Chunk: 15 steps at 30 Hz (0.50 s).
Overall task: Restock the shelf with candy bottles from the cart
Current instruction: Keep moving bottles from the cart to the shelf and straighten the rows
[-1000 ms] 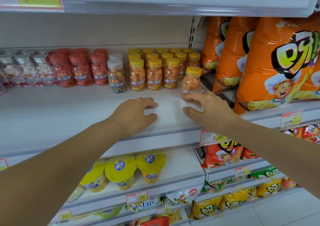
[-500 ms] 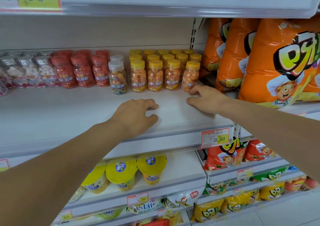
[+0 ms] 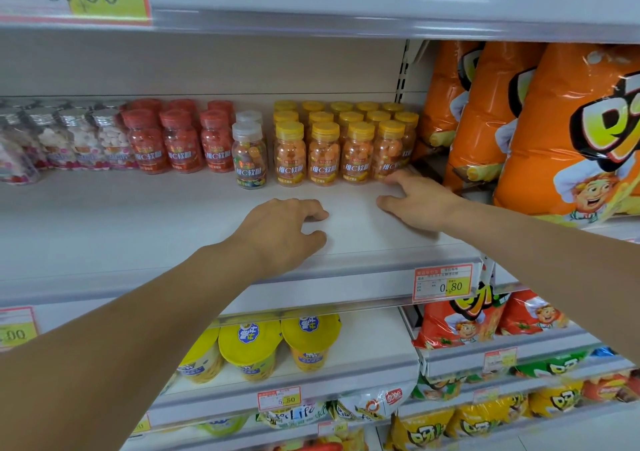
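Yellow-capped bottle (image 3: 391, 149) sits at the front row's right end, so placing looks done. Your right hand (image 3: 415, 201) is splayed at its base and your left hand (image 3: 284, 232) is loosely curled; both are empty (cart unseen). Next: fetch another.

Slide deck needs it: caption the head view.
Right hand touches the rightmost front yellow-capped orange candy bottle; left hand rests on the white shelf.

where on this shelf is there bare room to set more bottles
Widest bare patch: shelf front, left of the left hand, before the red-capped bottles. A smaller gap lies between the left hand and right hand, before the yellow-capped bottles. Crowded: the back rows, and by the orange snack bags.
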Motion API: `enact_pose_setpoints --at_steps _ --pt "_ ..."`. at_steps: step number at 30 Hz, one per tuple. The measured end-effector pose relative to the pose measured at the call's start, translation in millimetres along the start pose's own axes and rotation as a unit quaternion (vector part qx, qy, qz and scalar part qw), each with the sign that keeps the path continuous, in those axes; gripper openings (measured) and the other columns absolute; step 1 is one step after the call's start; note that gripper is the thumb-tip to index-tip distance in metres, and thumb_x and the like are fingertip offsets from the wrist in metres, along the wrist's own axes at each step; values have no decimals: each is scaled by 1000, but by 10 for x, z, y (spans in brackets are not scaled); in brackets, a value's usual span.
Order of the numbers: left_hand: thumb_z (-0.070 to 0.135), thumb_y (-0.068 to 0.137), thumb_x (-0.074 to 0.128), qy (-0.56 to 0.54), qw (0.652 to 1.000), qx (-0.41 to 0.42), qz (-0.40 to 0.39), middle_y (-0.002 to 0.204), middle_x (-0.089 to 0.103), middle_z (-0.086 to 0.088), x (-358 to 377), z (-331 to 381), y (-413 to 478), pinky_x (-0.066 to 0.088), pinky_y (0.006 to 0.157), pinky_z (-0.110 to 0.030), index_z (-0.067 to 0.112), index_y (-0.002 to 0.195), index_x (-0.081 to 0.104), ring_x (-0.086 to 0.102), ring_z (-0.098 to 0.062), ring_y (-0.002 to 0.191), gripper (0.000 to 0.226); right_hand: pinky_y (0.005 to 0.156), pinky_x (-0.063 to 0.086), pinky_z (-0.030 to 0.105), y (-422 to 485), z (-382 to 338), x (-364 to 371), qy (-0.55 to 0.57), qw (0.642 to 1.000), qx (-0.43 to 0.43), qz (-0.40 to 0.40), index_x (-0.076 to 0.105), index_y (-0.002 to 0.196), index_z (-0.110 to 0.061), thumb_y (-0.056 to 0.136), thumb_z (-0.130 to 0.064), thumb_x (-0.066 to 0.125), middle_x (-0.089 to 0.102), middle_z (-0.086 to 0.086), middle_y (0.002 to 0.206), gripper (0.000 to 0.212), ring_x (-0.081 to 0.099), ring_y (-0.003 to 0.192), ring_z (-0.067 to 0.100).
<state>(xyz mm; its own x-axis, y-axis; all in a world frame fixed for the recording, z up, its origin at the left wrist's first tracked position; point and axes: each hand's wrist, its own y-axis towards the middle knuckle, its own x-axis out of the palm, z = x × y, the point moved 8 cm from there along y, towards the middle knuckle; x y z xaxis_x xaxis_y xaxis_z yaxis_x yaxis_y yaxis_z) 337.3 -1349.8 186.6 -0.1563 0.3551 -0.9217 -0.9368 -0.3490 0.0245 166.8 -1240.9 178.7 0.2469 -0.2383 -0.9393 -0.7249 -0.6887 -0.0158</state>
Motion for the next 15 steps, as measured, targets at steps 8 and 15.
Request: enact_pose_setpoints --at_steps 8,15 --pt "31 97 52 -4 998 35 44 143 50 6 -78 39 -49 33 104 -24 24 136 53 46 -13 130 39 105 38 35 -285 -248 -111 32 996 -46 69 51 135 -13 96 -31 54 50 8 140 43 46 129 24" --pt "22 89 48 -47 946 109 301 110 63 4 -449 69 -826 44 86 -32 20 114 65 57 -18 103 30 89 40 19 -976 -963 -259 157 939 -232 198 62 118 -16 99 -23 49 59 -6 112 23 52 105 5"
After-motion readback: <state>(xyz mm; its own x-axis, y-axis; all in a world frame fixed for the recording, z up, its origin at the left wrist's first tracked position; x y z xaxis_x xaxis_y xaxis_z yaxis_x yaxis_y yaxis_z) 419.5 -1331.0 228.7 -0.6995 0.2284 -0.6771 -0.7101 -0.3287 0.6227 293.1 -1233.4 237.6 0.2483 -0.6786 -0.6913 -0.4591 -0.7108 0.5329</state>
